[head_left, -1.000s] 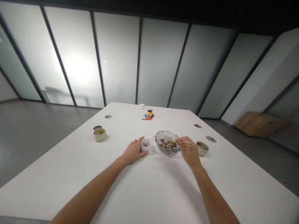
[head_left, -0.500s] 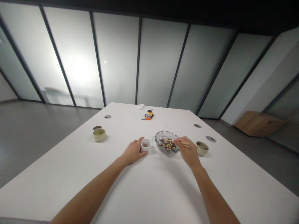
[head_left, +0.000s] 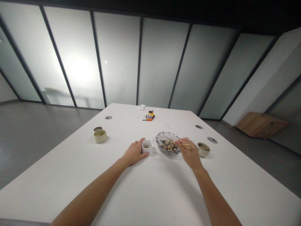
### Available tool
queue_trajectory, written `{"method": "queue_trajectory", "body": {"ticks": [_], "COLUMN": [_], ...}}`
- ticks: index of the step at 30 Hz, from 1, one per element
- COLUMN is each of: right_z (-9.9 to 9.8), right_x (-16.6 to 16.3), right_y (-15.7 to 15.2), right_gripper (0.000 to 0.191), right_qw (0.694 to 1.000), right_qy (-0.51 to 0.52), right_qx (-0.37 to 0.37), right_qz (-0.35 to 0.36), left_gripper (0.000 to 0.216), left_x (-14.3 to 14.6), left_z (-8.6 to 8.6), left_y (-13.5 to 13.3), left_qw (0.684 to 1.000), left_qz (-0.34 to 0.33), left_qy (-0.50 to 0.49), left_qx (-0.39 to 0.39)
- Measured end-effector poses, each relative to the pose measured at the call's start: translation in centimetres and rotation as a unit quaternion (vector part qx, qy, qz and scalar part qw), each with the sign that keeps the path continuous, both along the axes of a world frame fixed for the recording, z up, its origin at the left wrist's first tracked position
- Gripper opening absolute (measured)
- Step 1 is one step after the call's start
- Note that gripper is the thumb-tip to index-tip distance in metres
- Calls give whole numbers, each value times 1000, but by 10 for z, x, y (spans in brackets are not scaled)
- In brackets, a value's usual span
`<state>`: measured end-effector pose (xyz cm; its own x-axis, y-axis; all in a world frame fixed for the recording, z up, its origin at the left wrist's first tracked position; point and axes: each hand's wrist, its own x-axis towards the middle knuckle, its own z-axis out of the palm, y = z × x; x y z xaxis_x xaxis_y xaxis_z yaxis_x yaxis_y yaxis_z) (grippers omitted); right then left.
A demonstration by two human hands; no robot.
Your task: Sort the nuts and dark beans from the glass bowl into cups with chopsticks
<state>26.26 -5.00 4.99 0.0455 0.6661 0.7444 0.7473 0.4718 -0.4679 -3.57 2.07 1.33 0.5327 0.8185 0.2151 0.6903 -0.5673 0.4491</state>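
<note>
My left hand (head_left: pixel 135 153) grips a small white square cup (head_left: pixel 147 150) on the table, thumb at its near side and fingers at the far side. Something small and brownish lies at the bottom of the cup. To its right stands a scalloped clear glass bowl (head_left: pixel 160 135) holding a mix of dark and pale pieces that look like beans or nuts. Over that bowl's right rim, my right hand (head_left: pixel 190 153) is closed on a pair of wooden chopsticks (head_left: pixel 184 145). Their tips reach down among the pieces; whether they pinch one I cannot tell.
A cream bowl (head_left: pixel 203 150) with contents sits right of my right hand, with something white partly hidden between. Another cream bowl (head_left: pixel 100 137) and a round dark lid (head_left: pixel 97 129) are at left. Farther back lie a toy car (head_left: pixel 150 115), a toy carrot (head_left: pixel 148 119) and a white device (head_left: pixel 141 107).
Almost nothing differs. The chopsticks and my right hand have shifted very slightly over the glass bowl; my left hand keeps its hold on the white cup.
</note>
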Motion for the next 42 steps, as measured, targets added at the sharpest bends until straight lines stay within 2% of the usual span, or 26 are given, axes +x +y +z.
{"method": "queue_trajectory", "body": {"ticks": [9,12,14,18,23,26,30,34,38,40,42], "right_z": [0,2,4,5,5,6,7,6,7,8,10], "right_x": [2,0,-2,-5,-6,-8,-9,0,11,12,11], "right_y": [-1,-1,0,4,6,6,6,5,2,-1,-3], "right_gripper": [39,40,40,42,43,44,48,53,57,59,59], "right_qw": [1000,995,977,918,866,854,865,909,974,988,992], "right_qy": [13,97,211,390,484,498,481,414,203,89,17], "right_qx": [3,2,-9,-28,-50,-83,-87,-39,-14,6,20], "right_qz": [-21,-21,3,68,116,124,111,30,-98,-124,-124], "left_gripper": [77,76,76,77,78,78,77,77,76,76,77], "left_x": [0,1,1,0,0,0,0,0,0,0,0], "left_z": [0,-1,-2,-6,-6,-4,-3,-3,-3,-2,-2], "left_y": [0,0,1,3,3,2,1,1,1,1,1], "left_qw": [1000,1000,1000,1000,1000,1000,1000,1000,1000,1000,1000], "left_qz": [6,7,6,7,9,8,7,11,10,8,6], "left_qy": [2,6,8,8,6,4,2,2,3,4,4], "left_qx": [-4,-4,1,10,7,1,2,0,-5,-5,-3]}}
